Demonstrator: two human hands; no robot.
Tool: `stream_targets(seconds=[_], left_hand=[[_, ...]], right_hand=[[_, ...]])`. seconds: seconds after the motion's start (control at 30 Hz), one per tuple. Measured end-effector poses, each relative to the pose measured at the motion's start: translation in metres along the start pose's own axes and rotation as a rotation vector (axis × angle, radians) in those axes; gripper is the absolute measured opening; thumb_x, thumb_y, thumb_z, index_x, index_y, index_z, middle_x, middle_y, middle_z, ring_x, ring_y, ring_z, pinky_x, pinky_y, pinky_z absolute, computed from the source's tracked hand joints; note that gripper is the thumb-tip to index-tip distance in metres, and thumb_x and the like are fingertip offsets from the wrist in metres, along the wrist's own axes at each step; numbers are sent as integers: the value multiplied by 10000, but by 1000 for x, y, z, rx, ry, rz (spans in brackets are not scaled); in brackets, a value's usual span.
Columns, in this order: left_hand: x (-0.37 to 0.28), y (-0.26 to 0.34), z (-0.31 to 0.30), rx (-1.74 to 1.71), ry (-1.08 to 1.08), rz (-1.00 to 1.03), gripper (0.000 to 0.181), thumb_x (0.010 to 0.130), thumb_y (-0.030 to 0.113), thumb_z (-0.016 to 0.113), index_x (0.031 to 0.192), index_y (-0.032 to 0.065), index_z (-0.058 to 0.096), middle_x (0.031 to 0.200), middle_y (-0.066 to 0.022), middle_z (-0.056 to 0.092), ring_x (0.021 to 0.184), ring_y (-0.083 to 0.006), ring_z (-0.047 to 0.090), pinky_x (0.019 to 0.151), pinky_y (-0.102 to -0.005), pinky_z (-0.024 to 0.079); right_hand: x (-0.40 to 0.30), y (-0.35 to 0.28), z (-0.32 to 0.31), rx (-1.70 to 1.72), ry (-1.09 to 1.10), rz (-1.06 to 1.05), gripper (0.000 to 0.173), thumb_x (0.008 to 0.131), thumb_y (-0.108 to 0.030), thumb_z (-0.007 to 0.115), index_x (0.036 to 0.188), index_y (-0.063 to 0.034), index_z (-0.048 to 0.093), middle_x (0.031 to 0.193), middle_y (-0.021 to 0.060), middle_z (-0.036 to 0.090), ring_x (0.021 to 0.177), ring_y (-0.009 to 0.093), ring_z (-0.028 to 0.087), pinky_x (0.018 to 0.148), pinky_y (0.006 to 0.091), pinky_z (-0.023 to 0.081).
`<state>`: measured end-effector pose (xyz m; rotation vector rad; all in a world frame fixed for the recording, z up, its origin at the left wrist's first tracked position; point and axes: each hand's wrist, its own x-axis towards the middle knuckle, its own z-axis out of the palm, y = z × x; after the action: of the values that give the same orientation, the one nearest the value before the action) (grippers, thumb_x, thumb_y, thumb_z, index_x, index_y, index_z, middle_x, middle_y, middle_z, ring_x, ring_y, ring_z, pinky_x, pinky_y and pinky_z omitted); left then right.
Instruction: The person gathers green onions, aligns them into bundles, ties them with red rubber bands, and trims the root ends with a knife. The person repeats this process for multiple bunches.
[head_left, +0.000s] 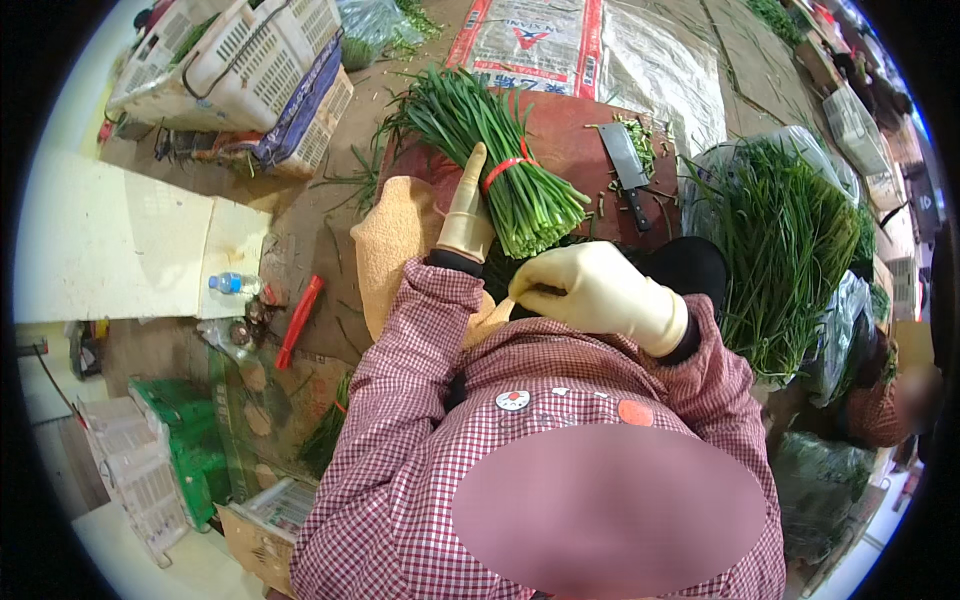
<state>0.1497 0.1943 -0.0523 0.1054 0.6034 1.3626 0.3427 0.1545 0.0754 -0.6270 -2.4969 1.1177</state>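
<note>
A thick bundle of green garlic chives (525, 191), tied with a red band (510, 169), lies slantwise over a reddish-brown board (555, 120), its pale cut ends towards me. My left hand (466, 214), in a cream rubber glove, grips the bundle's left side; one finger points up along the leaves and the other fingers are hidden. My right hand (592, 289), gloved alike, pinches a corner of a yellow-orange terry cloth (394, 247) near my waist. That cloth spreads across my lap and past my left wrist. A cleaver (624, 157) with a black handle rests on the board's right side, beside chopped stem ends (639, 142).
Loose chives (787, 240) heap on plastic at the right. White plastic crates (247, 67) stand at the far left. Red ties (298, 322) and a water bottle (226, 283) lie left of me. A printed sack (525, 45) covers the floor beyond the board.
</note>
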Motion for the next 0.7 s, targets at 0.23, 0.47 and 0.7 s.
stream_targets(seconds=[0.23,0.47,0.7], left_hand=[[8,-5,3,29,99,-6,571,906,533,666,1263,90,612,1137,-104,697,982,-263,677,906,-427,554],[13,1,-7,-26,-13,23,508,904,501,688,1214,104,618,1074,-96,705,902,-254,698,831,-416,593],[-13,1,18,-40,-2,-16,533,863,459,752,1216,82,622,1066,-107,705,903,-264,696,827,-435,593]], right_hand=[[29,47,24,-748,118,5,81,825,-176,662,770,-118,645,668,72,629,614,281,655,567,392,522],[-11,5,5,43,41,53,137,827,-163,732,911,-56,710,775,131,676,701,283,677,638,359,535],[-2,9,-6,-100,-99,208,380,879,-242,704,1213,-64,660,965,189,714,843,344,702,752,392,567]])
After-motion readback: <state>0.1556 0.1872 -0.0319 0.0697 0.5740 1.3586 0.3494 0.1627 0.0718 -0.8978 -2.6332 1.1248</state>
